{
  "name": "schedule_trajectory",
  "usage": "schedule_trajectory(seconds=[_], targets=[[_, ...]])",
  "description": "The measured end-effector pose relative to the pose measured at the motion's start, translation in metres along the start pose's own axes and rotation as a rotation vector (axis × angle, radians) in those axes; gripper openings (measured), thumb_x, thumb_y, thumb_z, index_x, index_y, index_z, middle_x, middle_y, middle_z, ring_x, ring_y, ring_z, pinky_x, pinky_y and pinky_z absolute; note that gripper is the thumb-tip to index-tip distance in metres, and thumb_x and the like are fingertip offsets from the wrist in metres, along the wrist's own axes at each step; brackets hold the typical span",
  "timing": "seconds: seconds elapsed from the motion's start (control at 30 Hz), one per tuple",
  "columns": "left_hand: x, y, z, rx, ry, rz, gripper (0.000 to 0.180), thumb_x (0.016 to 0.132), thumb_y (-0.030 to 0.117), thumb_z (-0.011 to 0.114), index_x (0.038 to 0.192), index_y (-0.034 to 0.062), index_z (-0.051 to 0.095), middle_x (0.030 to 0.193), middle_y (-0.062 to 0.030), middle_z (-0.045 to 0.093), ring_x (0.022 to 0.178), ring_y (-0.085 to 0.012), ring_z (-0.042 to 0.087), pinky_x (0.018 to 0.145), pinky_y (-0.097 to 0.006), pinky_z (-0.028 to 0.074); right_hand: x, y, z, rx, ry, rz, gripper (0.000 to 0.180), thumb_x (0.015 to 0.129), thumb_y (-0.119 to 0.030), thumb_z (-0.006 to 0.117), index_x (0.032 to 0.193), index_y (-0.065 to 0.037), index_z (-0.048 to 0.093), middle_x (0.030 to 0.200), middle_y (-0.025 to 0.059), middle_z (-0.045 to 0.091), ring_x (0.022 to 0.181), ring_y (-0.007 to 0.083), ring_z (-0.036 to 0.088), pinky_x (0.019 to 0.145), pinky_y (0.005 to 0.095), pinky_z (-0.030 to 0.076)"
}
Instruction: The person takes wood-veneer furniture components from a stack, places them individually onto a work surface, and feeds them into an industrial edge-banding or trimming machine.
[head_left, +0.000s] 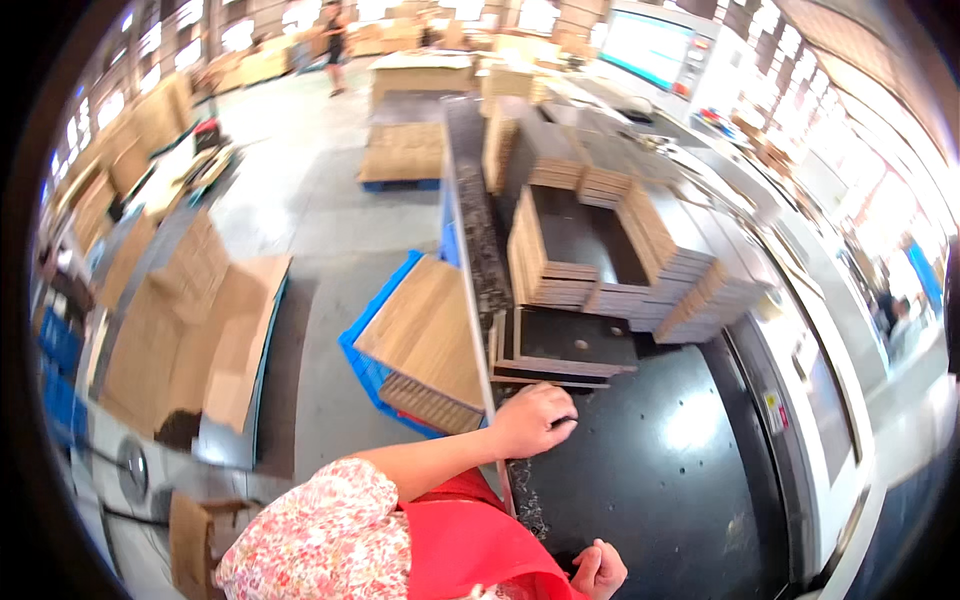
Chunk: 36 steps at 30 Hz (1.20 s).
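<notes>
My left hand (535, 418) is over the black tabletop (660, 450), near its left edge, with the fingers curled. A small dark thing shows at its fingertips; I cannot make out what it is. Just beyond that hand lies a short stack of dark-faced boards (570, 345) with pale edges. My right hand (600, 570) is close to my body at the lower edge, fingers folded in and thumb up. Whether anything is inside it is hidden.
Taller stacks of boards (560, 275) stand farther back on the table, beside a machine with a screen (648, 48). Left of the table, wood-coloured boards (430, 325) lie on a blue pallet (365, 365). An open cardboard box (190, 340) stands at far left. A person (335, 45) is in the distance.
</notes>
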<state>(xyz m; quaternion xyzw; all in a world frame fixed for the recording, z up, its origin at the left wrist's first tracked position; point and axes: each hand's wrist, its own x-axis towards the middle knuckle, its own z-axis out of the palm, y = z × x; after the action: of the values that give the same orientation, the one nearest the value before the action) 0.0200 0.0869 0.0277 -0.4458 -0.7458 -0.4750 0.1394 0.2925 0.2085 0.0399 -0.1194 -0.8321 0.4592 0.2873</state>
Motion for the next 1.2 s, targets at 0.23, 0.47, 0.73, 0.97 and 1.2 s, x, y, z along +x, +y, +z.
schedule_trajectory(seconds=[0.23, 0.47, 0.73, 0.97, 1.2], targets=[[-0.007, -0.003, 0.004, 0.021, 0.023, -0.040, 0.012, 0.085, 0.017, 0.071, 0.090, 0.0058, 0.069, 0.096, -0.0080, 0.066, 0.097, -0.0301, 0.062, 0.088, -0.041, 0.050, 0.005, -0.014, 0.003, 0.069, 0.010, 0.046, 0.038, 0.105, -0.019, 0.055, 0.072, -0.001, 0.057, 0.063, 0.0055, 0.053, 0.053, 0.0121, 0.041, 0.051, 0.0288, 0.036], [-0.008, -0.005, 0.003, 0.019, 0.015, -0.054, 0.014, 0.085, 0.018, 0.071, 0.089, 0.0052, 0.069, 0.096, -0.0080, 0.066, 0.098, -0.0299, 0.062, 0.089, -0.042, 0.050, 0.006, -0.015, 0.005, 0.048, 0.022, 0.033, 0.037, 0.104, -0.019, 0.056, 0.072, -0.001, 0.057, 0.061, 0.0058, 0.051, 0.056, 0.0130, 0.045, 0.053, 0.0295, 0.038], [-0.007, -0.003, 0.004, 0.017, 0.029, -0.032, 0.014, 0.085, 0.018, 0.070, 0.089, 0.0050, 0.069, 0.094, -0.0076, 0.065, 0.097, -0.0298, 0.061, 0.090, -0.042, 0.049, -0.022, 0.043, 0.015, 0.247, 0.305, 0.111, 0.022, 0.094, -0.015, 0.072, 0.088, 0.006, 0.068, 0.073, 0.0092, 0.065, 0.060, 0.0127, 0.054, 0.049, 0.0262, 0.042], [-0.007, -0.003, 0.004, 0.020, 0.004, -0.040, 0.014, 0.086, 0.019, 0.070, 0.090, 0.0055, 0.068, 0.095, -0.0077, 0.064, 0.098, -0.0298, 0.060, 0.092, -0.043, 0.048, -0.020, 0.051, -0.004, 0.159, 0.028, 0.193, 0.022, 0.095, -0.019, 0.068, 0.091, 0.003, 0.067, 0.074, 0.0115, 0.065, 0.063, 0.0180, 0.059, 0.063, 0.0292, 0.051], [-0.007, -0.004, 0.006, 0.014, 0.006, -0.043, 0.014, 0.085, 0.019, 0.070, 0.089, 0.0053, 0.067, 0.094, -0.0081, 0.063, 0.099, -0.0301, 0.059, 0.092, -0.043, 0.047, -0.001, 0.010, -0.006, -0.090, -0.028, 0.093, 0.034, 0.103, -0.026, 0.055, 0.079, -0.005, 0.065, 0.070, 0.0110, 0.060, 0.061, 0.0243, 0.058, 0.059, 0.0341, 0.049]])
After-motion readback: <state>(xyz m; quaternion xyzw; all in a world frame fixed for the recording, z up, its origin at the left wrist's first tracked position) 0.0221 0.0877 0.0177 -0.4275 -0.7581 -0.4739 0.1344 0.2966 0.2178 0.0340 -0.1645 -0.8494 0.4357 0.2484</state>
